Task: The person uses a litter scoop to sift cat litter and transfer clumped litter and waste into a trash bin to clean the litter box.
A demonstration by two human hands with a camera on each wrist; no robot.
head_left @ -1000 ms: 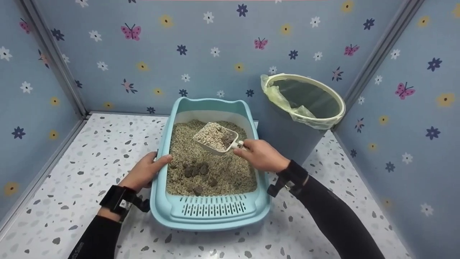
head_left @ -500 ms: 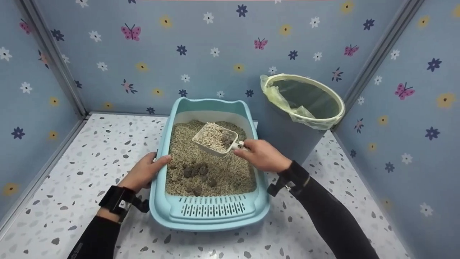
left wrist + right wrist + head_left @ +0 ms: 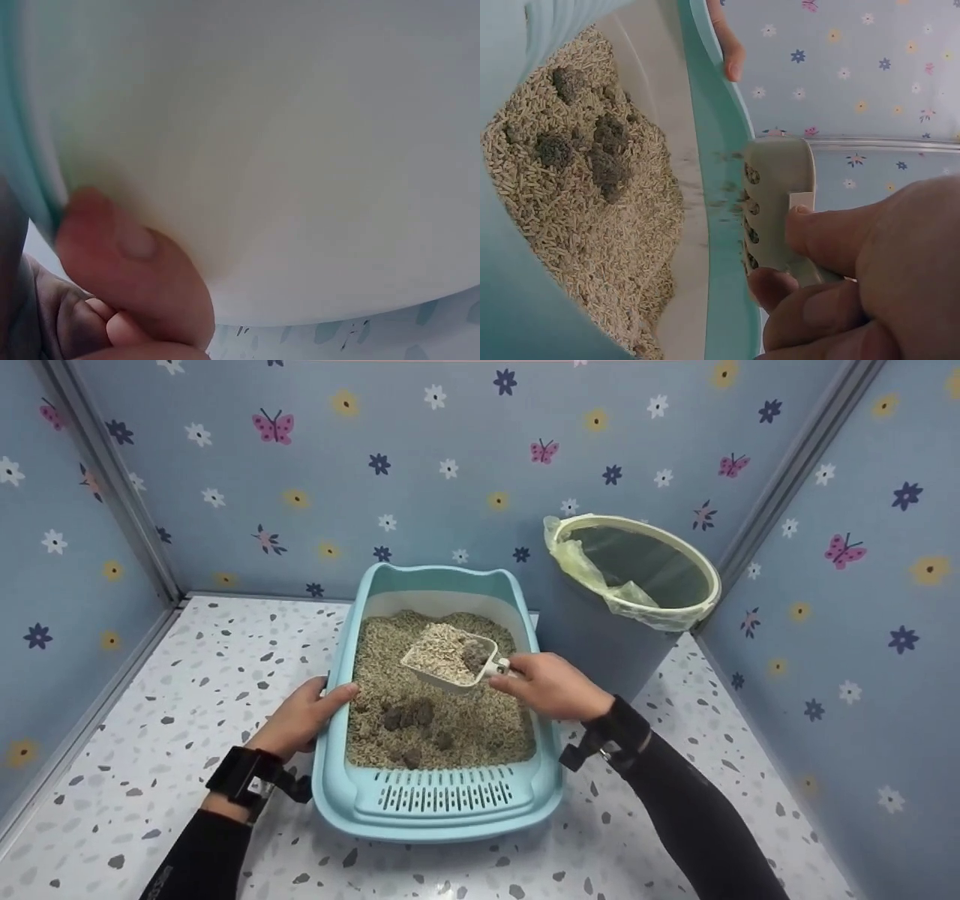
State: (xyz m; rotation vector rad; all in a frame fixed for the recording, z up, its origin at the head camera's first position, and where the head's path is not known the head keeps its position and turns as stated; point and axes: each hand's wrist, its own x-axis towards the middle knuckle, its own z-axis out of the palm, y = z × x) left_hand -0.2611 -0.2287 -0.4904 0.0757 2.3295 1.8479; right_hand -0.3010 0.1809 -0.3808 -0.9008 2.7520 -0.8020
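"Blocked where?"
"Over the litter (image 3: 469, 716) by the scoop (image 3: 450, 684); at right rear by the bin (image 3: 607, 637); behind the box (image 3: 439, 829) by the wall (image 3: 457, 435)."
"Passable?"
"Above the box's near end and over the speckled surface (image 3: 217, 660) at left."

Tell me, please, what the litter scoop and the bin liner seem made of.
Litter scoop: probably rigid matte plastic, by its smooth, evenly pale, moulded-looking body. Bin liner: likely thin, slightly glossy plastic film, as it looks translucent and crumpled.
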